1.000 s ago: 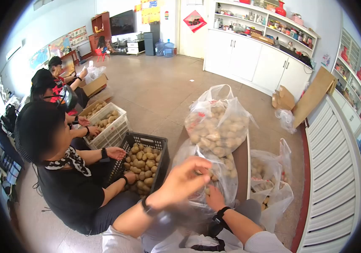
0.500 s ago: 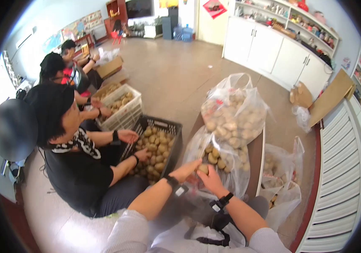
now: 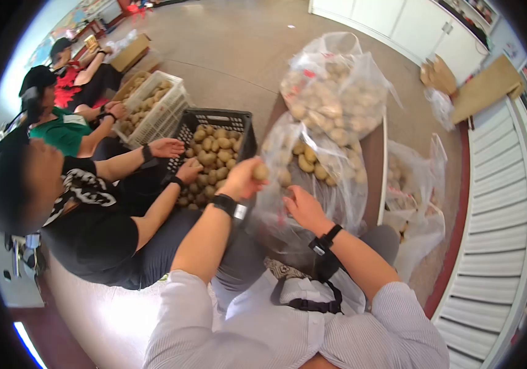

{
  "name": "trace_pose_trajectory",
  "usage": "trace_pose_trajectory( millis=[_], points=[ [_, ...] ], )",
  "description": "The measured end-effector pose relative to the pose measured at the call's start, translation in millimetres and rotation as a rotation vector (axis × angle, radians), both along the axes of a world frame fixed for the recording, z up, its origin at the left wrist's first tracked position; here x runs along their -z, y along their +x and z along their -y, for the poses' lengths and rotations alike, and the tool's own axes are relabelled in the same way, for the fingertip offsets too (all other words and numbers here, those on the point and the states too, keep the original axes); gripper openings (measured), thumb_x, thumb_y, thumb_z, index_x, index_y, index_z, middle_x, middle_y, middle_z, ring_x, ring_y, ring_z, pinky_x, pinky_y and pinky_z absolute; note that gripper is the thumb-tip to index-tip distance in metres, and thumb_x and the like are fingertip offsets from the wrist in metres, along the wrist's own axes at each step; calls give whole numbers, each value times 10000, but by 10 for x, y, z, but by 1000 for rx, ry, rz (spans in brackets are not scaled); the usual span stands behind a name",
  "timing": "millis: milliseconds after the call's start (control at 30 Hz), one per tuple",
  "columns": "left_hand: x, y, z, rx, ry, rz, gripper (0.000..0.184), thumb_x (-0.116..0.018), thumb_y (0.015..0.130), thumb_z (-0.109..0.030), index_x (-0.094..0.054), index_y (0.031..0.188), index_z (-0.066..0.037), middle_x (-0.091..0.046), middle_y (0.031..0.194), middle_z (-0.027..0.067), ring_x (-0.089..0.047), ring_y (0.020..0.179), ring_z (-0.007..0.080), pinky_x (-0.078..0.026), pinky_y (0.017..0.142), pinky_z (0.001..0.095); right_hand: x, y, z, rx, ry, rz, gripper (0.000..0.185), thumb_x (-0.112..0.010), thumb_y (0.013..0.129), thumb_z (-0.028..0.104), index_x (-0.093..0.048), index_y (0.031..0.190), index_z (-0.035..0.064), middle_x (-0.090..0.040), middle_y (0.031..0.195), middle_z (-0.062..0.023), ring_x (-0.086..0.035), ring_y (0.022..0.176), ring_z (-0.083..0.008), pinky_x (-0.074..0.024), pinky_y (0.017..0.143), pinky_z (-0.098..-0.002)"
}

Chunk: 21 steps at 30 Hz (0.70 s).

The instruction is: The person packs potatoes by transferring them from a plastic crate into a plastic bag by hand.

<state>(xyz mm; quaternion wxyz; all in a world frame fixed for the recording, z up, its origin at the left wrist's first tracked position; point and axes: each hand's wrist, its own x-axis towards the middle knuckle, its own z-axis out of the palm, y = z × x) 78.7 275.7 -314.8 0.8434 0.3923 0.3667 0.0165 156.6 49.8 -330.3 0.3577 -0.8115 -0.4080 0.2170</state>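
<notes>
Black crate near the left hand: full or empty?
Not empty, not brimful: potatoes hide the floor of the black crate, and its far wall rises above them; depth hidden.

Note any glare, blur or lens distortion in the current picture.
In the head view, glare whitens the floor at lower left; the nearest co-worker's head is blurred; the white slatted panel bows; corners go black; the front plastic bag shows sheen.
</notes>
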Motion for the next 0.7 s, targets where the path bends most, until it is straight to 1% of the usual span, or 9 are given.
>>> trace_pose_trajectory(
  millis=[67, 133, 200, 267, 333, 400, 567, 633, 700],
  points=[
    [90, -67, -178, -117, -40, -38, 268, -589, 928, -365, -561, 1041, -124, -623, 851, 110, -640, 657, 295, -456, 485, 379, 252, 67, 119, 21, -33, -37, 440, -595, 900, 296, -525, 1225, 7, -633, 1120, -237, -594, 1063, -405, -469, 897, -486],
    [210, -106, -398, -242, -101, -83, 311, -549, 958, -318, -534, 1106, -44, -607, 868, 156, -639, 688, 329, -527, 538, 394, 488, 159, 253, -22, -70, 193, 430, -635, 871, 204, -506, 1217, -17, -600, 1065, -217, -578, 1017, -384, -468, 872, -453],
    [197, -144, -481, -374, -81, -66, 341, -534, 970, -288, -511, 1128, 14, -595, 922, 186, -632, 706, 341, -553, 565, 415, 441, 273, 334, 34, -128, 225, 431, -641, 853, 185, -508, 1208, -21, -565, 1120, -233, -552, 1053, -401, -455, 905, -462],
    [267, -149, -622, -443, -125, -91, 341, -532, 972, -273, -508, 1139, 24, -587, 959, 198, -627, 728, 347, -563, 595, 429, 401, 415, 376, 91, -186, 256, 433, -647, 836, 166, -509, 1199, -26, -530, 1176, -249, -526, 1090, -417, -442, 937, -470],
    [338, -166, -688, -511, -168, -114, 342, -529, 975, -259, -504, 1151, 33, -578, 996, 210, -622, 750, 352, -573, 625, 444, 360, 556, 401, 210, -82, 438, 411, -634, 800, 134, -515, 1158, -30, -508, 1185, -253, -525, 1086, -429, -441, 948, -481],
    [364, -167, -739, -592, -144, -120, 354, -524, 976, -245, -496, 1186, 39, -566, 1029, 225, -612, 789, 352, -577, 671, 454, 285, 686, 397, 260, -117, 429, 423, -631, 796, 130, -498, 1163, -35, -499, 1209, -256, -523, 1099, -430, -442, 949, -482],
    [564, -160, -905, -629, -144, -204, 334, -504, 984, -215, -498, 1203, 37, -567, 1086, 216, -609, 820, 353, -578, 686, 465, 216, 983, 337, 377, -124, 455, 499, -626, 794, 136, -434, 1218, -43, -457, 1292, -273, -510, 1150, -443, -445, 959, -487],
    [581, -192, -976, -494, -189, -221, 311, -494, 985, -198, -508, 1191, 34, -570, 1098, 211, -610, 823, 347, -580, 675, 459, 152, 1098, 311, 432, -87, 447, 548, -634, 797, 161, -405, 1255, -31, -455, 1318, -270, -504, 1179, -440, -451, 963, -489],
    [565, -178, -933, -518, -141, -230, 293, -488, 978, -172, -513, 1181, 39, -571, 1096, 211, -610, 819, 342, -582, 668, 450, 65, 1188, 275, 459, -125, 396, 548, -637, 808, 179, -403, 1260, -24, -459, 1317, -265, -509, 1176, -433, -454, 962, -489]
  ],
)
